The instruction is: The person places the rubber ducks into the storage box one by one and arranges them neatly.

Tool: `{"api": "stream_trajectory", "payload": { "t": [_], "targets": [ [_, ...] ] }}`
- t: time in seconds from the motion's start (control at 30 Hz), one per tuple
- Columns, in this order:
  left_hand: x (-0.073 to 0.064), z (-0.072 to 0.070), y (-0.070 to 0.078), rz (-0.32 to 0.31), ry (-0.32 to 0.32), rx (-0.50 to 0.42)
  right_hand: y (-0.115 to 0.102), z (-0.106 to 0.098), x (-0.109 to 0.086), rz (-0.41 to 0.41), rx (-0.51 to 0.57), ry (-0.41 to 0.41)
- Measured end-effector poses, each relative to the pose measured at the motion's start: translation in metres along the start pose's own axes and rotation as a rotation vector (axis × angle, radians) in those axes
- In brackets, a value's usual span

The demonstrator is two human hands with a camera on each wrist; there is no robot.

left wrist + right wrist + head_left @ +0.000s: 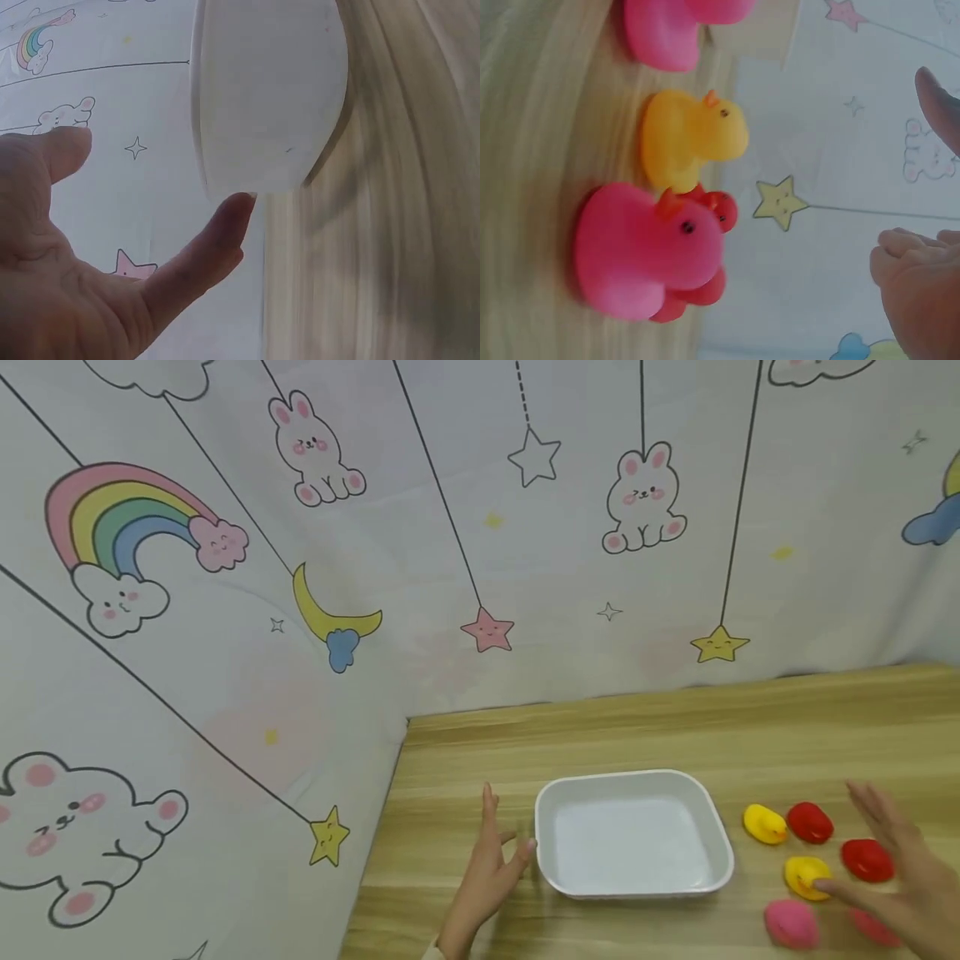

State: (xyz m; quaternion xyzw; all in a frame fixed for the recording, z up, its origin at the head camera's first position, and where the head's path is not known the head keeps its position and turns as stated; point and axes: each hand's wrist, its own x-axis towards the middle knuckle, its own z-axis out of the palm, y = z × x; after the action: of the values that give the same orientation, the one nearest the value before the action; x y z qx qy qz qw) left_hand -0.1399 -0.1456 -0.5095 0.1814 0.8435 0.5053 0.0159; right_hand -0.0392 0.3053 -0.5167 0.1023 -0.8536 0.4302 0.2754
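Note:
A white rectangular tray (633, 893) stands on the wooden table. Beside its left wall is my left hand (487, 870), fingers spread and thumb tip right at the rim. The left wrist view shows that hand (82, 262) holding nothing, with the tray (274, 90) just past its fingertips. My right hand (903, 881) is raised over the rubber ducks at the right, fingers extended and nothing in its grasp. Around it are two yellow ducks (765, 824) (806, 877), two red ducks (810, 823) (866, 860) and two pink ducks (792, 924) (873, 927), the last partly hidden by the hand.
The wooden table (465, 743) meets a white cloth backdrop (420, 527) printed with bunnies, stars and a rainbow at the back and left. All the ducks are to the right of the tray, grouped close together.

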Motion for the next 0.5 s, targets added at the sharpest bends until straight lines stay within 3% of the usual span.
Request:
{"api": "stream_trajectory", "payload": {
  "t": [0.13,0.3,0.5],
  "targets": [
    [0.007,0.002,-0.004,-0.096,0.028,-0.134,0.014,-0.004,0.002,-0.016,0.109,0.054],
    [0.011,0.004,-0.007,-0.202,0.082,-0.288,0.036,-0.011,0.008,0.053,0.106,0.047],
    [0.006,0.007,-0.01,-0.309,0.069,-0.442,0.069,-0.018,0.017,0.082,0.156,0.057]
  ]
}}
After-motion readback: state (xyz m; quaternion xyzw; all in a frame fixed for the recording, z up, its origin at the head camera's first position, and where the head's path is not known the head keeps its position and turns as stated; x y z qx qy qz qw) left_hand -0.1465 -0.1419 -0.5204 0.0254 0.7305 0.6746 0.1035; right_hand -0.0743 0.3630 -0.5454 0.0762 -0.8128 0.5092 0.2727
